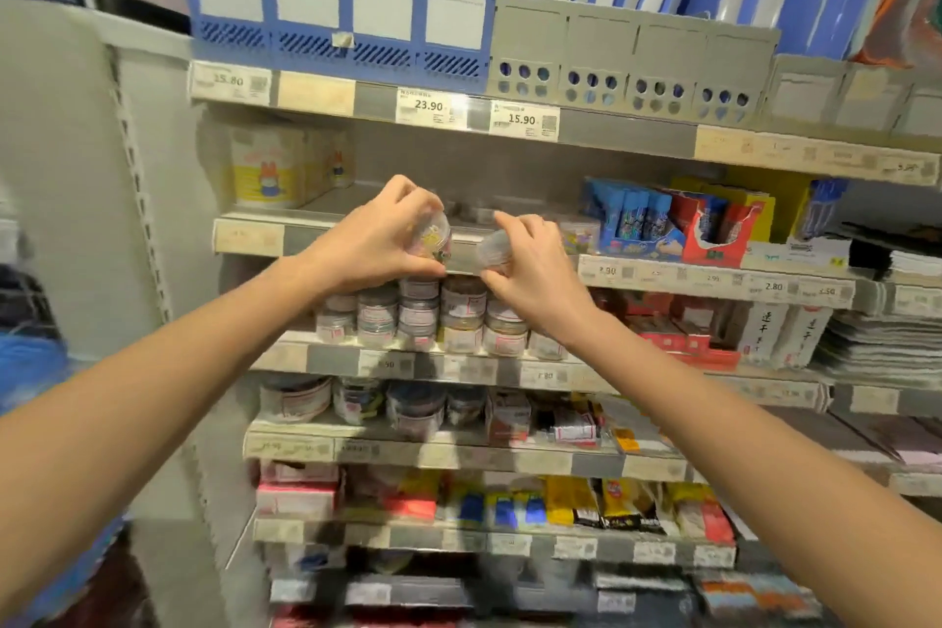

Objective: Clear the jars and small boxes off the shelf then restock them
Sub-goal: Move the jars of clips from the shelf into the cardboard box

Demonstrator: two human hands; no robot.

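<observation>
The left hand [377,240] curled around a colourful jar [436,232]. The right hand [530,260] pinched a plain jar [493,247] just beside it, both before the shelf [306,238] edge.

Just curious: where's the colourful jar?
Head view, centre: the colourful jar is in the left hand, before the shelf edge, left of the clear jar in the right hand.

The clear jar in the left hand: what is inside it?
Small yellow and multicoloured pieces show through the wall of the clear jar, too blurred to identify. The left hand covers the jar's left side.
</observation>
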